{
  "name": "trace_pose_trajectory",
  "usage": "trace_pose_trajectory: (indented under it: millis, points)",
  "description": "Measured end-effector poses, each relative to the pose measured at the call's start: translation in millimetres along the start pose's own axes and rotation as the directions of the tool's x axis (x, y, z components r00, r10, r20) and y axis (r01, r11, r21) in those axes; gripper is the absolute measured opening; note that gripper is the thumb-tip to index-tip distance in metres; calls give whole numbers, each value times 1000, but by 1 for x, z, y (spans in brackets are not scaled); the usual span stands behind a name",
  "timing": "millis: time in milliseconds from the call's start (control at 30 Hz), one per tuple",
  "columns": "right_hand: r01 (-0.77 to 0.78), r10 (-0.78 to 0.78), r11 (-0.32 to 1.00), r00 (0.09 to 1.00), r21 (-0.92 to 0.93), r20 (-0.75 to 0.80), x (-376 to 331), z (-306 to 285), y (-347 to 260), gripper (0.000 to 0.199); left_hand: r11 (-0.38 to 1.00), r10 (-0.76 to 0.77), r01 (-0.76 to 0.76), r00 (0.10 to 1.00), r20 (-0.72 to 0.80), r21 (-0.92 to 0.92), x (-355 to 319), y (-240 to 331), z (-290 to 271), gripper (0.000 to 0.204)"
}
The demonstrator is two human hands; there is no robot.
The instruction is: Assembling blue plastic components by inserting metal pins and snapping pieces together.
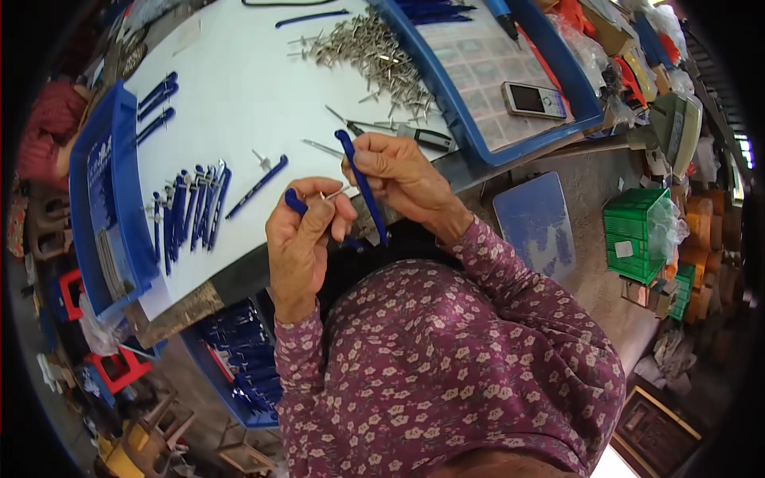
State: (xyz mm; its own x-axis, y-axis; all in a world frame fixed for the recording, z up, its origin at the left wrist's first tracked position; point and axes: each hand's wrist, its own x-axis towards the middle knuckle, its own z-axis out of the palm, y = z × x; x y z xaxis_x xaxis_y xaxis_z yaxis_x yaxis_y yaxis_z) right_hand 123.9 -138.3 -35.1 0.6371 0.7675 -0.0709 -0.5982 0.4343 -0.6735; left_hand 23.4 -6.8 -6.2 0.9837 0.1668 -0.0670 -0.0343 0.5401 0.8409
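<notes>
Over the table's front edge, my left hand (301,239) pinches a thin metal pin (335,193) with its thumb and fingers. A blue plastic piece with a rounded end (295,201) is also in that hand, partly hidden by the fingers. My right hand (408,177) grips a long, slim blue plastic strip (368,201) near its hooked upper end; the strip slants down between the hands. Just beyond lie a dark-handled tool (430,137) and thin pointed rods. To the left, a single blue strip (256,187) rests beside a metal pin (262,160).
Many metal pins (374,56) are heaped at the back. A blue tray (476,147) at right holds a mobile phone (535,100). Several blue strips (191,207) lie near the left blue tray (142,239). Below stands a filled crate (209,374). Another person's sleeve (52,131) shows far left.
</notes>
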Motion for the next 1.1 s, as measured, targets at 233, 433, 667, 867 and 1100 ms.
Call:
trace_pose_trajectory:
  millis: [233, 433, 667, 867, 1100]
  points:
    - [-94, 95, 995, 995, 31, -41, 2, -1, 6, 19, 1000, 7, -7, 996, -89, 1, -2, -1, 2, 24]
    - [-140, 135, 984, 990, 113, 51, 5, -6, 14, 22, 995, 89, -85, 990, -105, 43, -2, -6, 0, 22]
    - [-165, 152, 967, 985, 194, 77, 8, -2, 19, 20, 971, 161, -136, 980, -115, 197, -1, -8, 1, 20]
    - [-150, 144, 976, 988, 157, 54, 6, 0, 20, 19, 964, 173, -141, 976, -131, 225, -1, -9, 0, 21]
    - [-139, 136, 984, 990, 115, 32, 5, 2, 20, 18, 955, 185, -143, 972, -145, 261, -1, -9, 1, 20]
